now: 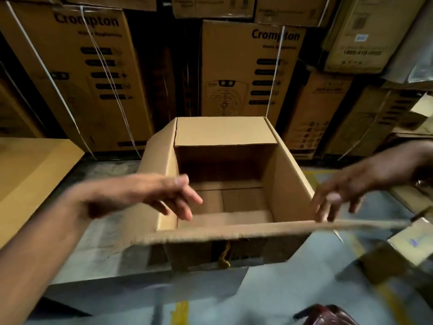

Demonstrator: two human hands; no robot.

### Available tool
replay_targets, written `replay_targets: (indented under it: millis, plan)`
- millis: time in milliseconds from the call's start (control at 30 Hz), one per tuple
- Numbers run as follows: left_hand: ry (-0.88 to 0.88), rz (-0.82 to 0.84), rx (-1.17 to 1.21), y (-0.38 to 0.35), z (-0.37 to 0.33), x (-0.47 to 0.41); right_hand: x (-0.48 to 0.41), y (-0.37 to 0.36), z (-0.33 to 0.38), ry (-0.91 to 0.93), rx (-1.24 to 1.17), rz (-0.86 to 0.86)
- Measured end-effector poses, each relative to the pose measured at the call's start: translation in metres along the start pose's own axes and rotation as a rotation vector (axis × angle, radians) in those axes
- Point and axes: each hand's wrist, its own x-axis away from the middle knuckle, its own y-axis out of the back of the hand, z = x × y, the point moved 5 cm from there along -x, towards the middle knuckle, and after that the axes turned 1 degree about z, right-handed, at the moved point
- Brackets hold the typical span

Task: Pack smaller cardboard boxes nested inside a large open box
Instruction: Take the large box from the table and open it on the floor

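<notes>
A large open cardboard box (290,184) stands on the floor in front of me, flaps up, its inside bare down to the bottom panels. My left hand (164,195) hovers over the box's left wall, fingers spread and pointing into the opening, holding nothing. My right hand (337,198) hangs over the box's near right corner, fingers apart, fingertips close to or touching the near flap (234,231). Both hands are motion-blurred. No smaller box is inside the large one.
Tall printed cartons (248,71) bound with white straps are stacked right behind the box. A flat cardboard sheet (28,174) lies at the left. Small cartons (412,240) sit at the right. A dark red object (328,315) shows at the bottom edge on the grey floor.
</notes>
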Motion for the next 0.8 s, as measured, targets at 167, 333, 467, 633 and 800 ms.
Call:
replay_targets:
  millis: [167,333,467,633,800]
  plan:
    - [0.084,-0.149,-0.57,-0.058,0.053,-0.024,-0.078,-0.052,-0.035,-0.17,0.406,-0.404]
    - [0.13,-0.553,-0.867,-0.086,0.092,-0.059,-0.142,-0.066,-0.053,-0.222,0.629,-0.791]
    - [0.07,-0.824,-0.912,-0.09,0.105,-0.068,-0.153,-0.07,-0.056,-0.115,0.624,-1.196]
    - [0.012,-0.892,-0.93,-0.09,0.105,-0.068,-0.153,-0.073,-0.059,-0.076,0.613,-1.252]
    - [0.054,-0.836,-0.946,-0.091,0.1,-0.064,-0.152,-0.067,-0.06,-0.114,0.635,-1.144]
